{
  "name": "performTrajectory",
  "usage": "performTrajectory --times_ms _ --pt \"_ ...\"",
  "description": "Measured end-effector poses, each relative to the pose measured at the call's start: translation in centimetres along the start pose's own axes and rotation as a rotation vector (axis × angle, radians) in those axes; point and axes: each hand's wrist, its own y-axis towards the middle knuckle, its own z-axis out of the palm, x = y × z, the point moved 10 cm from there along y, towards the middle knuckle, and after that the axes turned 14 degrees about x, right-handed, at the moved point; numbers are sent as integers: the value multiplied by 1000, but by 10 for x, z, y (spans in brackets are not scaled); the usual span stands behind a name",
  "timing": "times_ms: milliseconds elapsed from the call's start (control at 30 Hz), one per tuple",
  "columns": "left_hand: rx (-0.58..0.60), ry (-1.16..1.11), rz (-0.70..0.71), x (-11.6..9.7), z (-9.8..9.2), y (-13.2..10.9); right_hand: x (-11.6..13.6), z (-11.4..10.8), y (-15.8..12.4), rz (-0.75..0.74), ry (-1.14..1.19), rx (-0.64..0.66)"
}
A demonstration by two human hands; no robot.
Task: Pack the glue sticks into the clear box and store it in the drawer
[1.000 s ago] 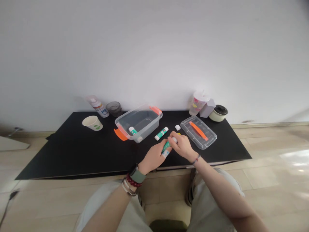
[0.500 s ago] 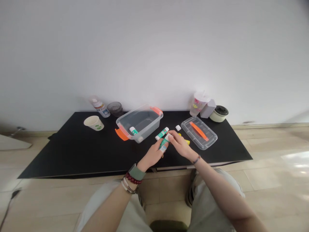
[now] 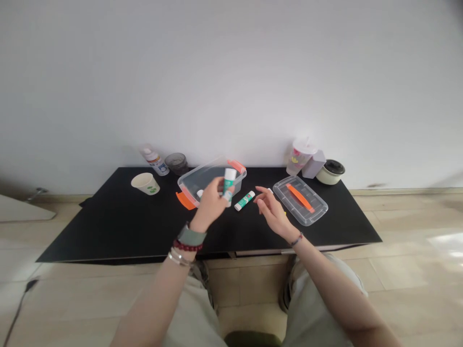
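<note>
My left hand grips a green-and-white glue stick, held upright in front of the clear box with orange latches. Fingers apart, my right hand hovers above the black table with nothing in it. Between the hands a second glue stick lies on the table. The box is uncovered, and a white end of something shows inside it beside my left hand. Its clear lid with an orange handle lies flat to the right. My right hand mostly hides a white piece and a yellow object.
On the black table, a paper cup, a spray can and a dark glass stand at the left. A lidded tumbler, a pale box and a black-lidded pot stand at the back right.
My left hand has moved left and up with the glue stick, towards the box. My right hand has come off that stick and opened.
</note>
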Motion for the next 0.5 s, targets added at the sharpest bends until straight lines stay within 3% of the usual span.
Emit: performTrajectory --times_ms 133,233,367,500 --pt "-146 -63 -179 45 -42 41 -2 0 -1 24 -25 42" --pt "-131 117 -274 56 -55 61 1 -3 -4 23 -47 46" --pt "105 437 -315 61 -37 76 4 -6 -5 18 -79 32" --pt "327 593 -422 86 -12 77 8 -8 -5 5 -113 22"
